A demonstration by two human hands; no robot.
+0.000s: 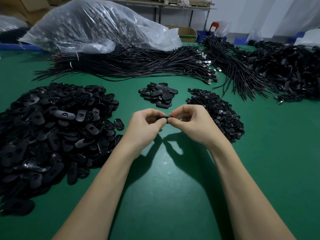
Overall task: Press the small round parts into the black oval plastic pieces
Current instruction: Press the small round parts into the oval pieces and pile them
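My left hand [144, 126] and my right hand [191, 122] meet above the green table and both pinch one black oval piece [164, 116] between thumbs and curled fingers. Only its upper edge shows; whether a round part sits in it is hidden by my fingers. A large heap of black oval pieces [50, 129] lies to the left. A heap of small round parts [216, 111] lies to the right, close to my right hand. Straight ahead sits a small pile of oval pieces [159, 94].
Bundles of black cables [138, 64] stretch across the far side of the green table [173, 179], with more cable heaps [285, 71] at the right. A big clear plastic bag [97, 26] of dark parts sits at the back left.
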